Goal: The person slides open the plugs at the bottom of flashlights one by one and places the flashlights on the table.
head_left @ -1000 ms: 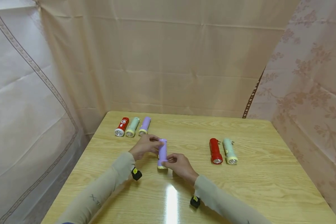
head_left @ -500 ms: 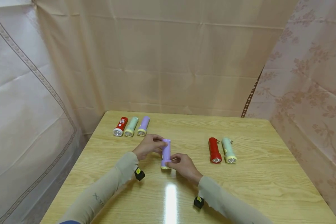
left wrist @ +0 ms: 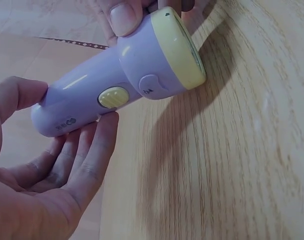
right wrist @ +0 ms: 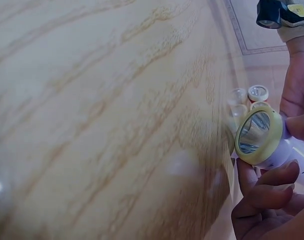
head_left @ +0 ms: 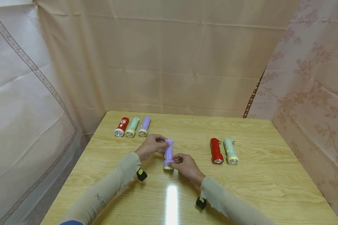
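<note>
Both hands hold one purple flashlight (head_left: 168,153) near the middle of the table, its pale yellow lens ring (left wrist: 177,47) toward the person. My left hand (head_left: 153,145) pinches the tail end between thumb and fingers. At the head end, my right hand (head_left: 186,166) grips the wider collar with thumb and fingertips. A ribbed yellow switch (left wrist: 113,97) shows on the body in the left wrist view. The clear lens (right wrist: 255,132) and its shiny reflector face the right wrist camera, and no light shows in them.
At the back left lie a red flashlight (head_left: 121,127), a mint green one (head_left: 132,127) and a second purple flashlight (head_left: 145,126). Right of the hands lie a red flashlight (head_left: 216,151) and a mint one (head_left: 231,151), both with plug prongs out. Curtains surround the wooden table (head_left: 270,187).
Both hands have shifted slightly to the right with the purple flashlight between them, their hold unchanged. The other flashlights stay in place on the table.
</note>
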Motion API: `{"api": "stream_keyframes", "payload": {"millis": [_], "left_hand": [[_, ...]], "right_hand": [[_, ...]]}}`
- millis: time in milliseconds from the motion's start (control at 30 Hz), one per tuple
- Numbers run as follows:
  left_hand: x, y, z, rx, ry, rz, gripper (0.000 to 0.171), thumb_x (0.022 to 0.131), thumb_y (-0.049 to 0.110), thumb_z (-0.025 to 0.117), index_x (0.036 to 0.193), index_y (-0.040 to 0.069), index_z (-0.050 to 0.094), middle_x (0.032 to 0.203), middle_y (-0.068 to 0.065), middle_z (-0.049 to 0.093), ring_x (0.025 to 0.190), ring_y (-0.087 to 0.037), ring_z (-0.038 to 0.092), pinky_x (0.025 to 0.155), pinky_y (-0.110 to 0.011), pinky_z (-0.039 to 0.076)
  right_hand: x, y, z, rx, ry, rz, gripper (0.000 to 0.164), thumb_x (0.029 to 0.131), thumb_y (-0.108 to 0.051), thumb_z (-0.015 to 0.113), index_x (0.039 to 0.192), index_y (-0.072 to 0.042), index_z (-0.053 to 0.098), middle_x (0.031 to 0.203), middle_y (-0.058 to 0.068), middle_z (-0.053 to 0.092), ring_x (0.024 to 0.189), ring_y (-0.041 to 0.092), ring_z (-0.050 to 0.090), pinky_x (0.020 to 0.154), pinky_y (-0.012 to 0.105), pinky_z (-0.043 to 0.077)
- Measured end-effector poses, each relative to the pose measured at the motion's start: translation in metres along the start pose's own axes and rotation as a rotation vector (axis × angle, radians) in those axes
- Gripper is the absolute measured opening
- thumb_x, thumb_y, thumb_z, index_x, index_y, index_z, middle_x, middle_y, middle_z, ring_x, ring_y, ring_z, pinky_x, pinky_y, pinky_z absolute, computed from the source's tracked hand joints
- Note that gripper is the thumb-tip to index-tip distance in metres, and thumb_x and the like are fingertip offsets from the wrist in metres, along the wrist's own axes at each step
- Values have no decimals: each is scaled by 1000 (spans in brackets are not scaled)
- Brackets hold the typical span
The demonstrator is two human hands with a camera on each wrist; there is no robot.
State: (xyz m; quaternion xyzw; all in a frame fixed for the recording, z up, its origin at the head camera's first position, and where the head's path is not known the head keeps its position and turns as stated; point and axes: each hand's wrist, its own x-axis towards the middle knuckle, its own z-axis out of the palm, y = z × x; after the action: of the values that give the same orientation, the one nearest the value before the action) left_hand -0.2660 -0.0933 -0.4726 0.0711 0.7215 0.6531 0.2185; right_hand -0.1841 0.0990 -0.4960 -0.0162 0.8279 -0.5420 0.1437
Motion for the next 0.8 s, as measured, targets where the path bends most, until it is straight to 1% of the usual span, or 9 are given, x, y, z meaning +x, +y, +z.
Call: {"api": "stream_keyframes", "payload": {"millis": [167,300,500,633,733,800], "left_hand": [[0,2,2,45,-12,50,39,81,21,78,112,3,61,106,-14,62,90,-26,64,81,-45,55],[-3,6,5,86,-19,99,40,81,22,78,113,4,61,106,-13,63,92,-25,62,82,-47,55],[-6,7,8,121,-25,129,40,81,23,78,114,7,61,107,-11,63,94,-24,62,82,-49,54],[-7,5,7,182,-30,194,40,80,29,78,112,11,63,104,-7,65,96,-24,61,79,-41,55],[-8,5,7,226,-42,249,39,80,32,78,111,15,63,104,-3,65,98,-22,60,77,-35,54],[-9,4,7,244,-57,280,38,80,33,78,111,17,63,104,-2,65,98,-21,60,78,-34,53]], "right_hand": [[1,0,-3,-9,-1,-13,46,79,-37,78,112,-9,65,100,3,68,93,17,62,77,33,53],[1,-1,-5,-8,6,-27,44,79,-33,78,112,-8,64,99,4,67,92,17,62,75,31,52],[2,0,-7,-30,16,-49,44,79,-32,78,112,-8,63,96,5,66,87,16,60,70,29,49],[2,0,-7,-42,20,-50,43,78,-31,79,112,-9,62,95,5,66,87,18,59,70,30,48],[1,0,-8,-57,26,-49,42,78,-30,79,112,-10,62,96,4,66,89,18,59,72,31,48],[0,0,-8,-69,29,-56,42,78,-29,79,111,-11,62,96,3,66,89,18,60,73,31,48]]}}
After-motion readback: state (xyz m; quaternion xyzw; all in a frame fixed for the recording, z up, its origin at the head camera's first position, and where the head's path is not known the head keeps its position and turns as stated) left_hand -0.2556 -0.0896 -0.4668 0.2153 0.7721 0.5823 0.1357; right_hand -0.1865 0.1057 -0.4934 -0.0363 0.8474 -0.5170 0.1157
